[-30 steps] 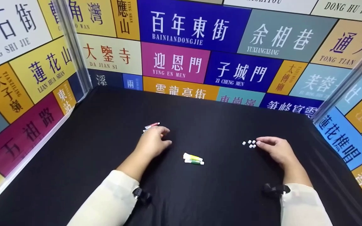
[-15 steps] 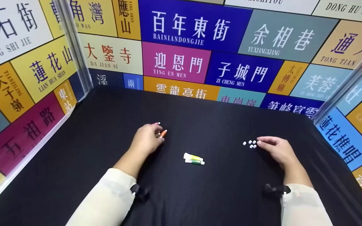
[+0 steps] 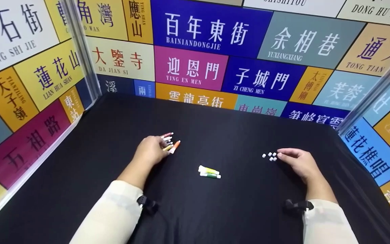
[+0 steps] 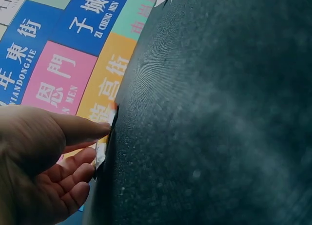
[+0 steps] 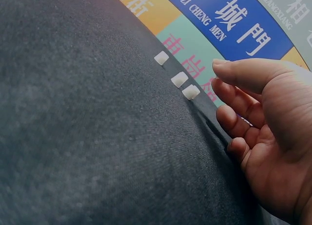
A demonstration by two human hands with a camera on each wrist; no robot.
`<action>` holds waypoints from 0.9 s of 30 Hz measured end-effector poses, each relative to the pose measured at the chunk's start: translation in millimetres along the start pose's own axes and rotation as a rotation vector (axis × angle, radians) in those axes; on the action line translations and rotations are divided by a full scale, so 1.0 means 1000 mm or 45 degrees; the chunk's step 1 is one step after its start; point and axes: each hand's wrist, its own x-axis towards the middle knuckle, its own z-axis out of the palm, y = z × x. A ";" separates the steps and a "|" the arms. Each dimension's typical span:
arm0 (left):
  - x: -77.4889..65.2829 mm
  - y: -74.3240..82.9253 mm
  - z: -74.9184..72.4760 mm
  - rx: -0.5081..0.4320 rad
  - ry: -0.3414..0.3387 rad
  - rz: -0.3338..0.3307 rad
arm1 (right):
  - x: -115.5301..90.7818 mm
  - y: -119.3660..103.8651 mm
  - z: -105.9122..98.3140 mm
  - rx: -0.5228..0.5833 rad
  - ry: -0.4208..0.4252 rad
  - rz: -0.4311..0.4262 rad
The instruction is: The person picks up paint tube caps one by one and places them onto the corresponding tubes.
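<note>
My left hand (image 3: pixel 151 149) is over a loose group of small paint tubes at the left of the black-covered table. Its fingertips are at a yellow tube (image 3: pixel 168 147), beside an orange tube (image 3: pixel 176 145) and a red tube (image 3: pixel 167 135). In the left wrist view, the thumb stands apart from the visible curved fingers, close to a whitish tube end (image 4: pixel 100 154). My right hand (image 3: pixel 300 162) hovers beside several small white pieces (image 3: pixel 271 154), which look like caps or cubes. In the right wrist view, a gap shows between thumb and forefinger, with nothing held.
A yellow tube (image 3: pixel 209 170) and a green tube (image 3: pixel 211 175) lie side by side between the hands. Black cloth (image 3: pixel 229 210) covers the table. Printed panels (image 3: pixel 212 27) with street names enclose the back and sides.
My left hand has shifted leftward, uncovering the orange tube first, then the yellow and whitish ones. The right hand stays beside the white pieces, and the middle tubes lie as before.
</note>
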 end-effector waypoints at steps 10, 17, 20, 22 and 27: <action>0.000 -0.005 -0.004 0.039 -0.025 -0.039 | 0.018 0.030 -0.001 -0.046 0.038 0.008; 0.001 -0.006 -0.005 0.066 -0.041 -0.047 | 0.010 0.014 0.000 0.030 0.039 0.028; 0.001 -0.005 -0.006 0.058 -0.040 -0.052 | 0.010 0.011 0.001 0.033 0.051 0.019; 0.001 -0.003 -0.007 0.052 -0.031 -0.055 | 0.011 0.011 0.001 0.042 0.062 0.008; -0.002 0.001 -0.009 0.029 0.009 -0.040 | 0.016 0.009 0.002 0.105 0.083 -0.027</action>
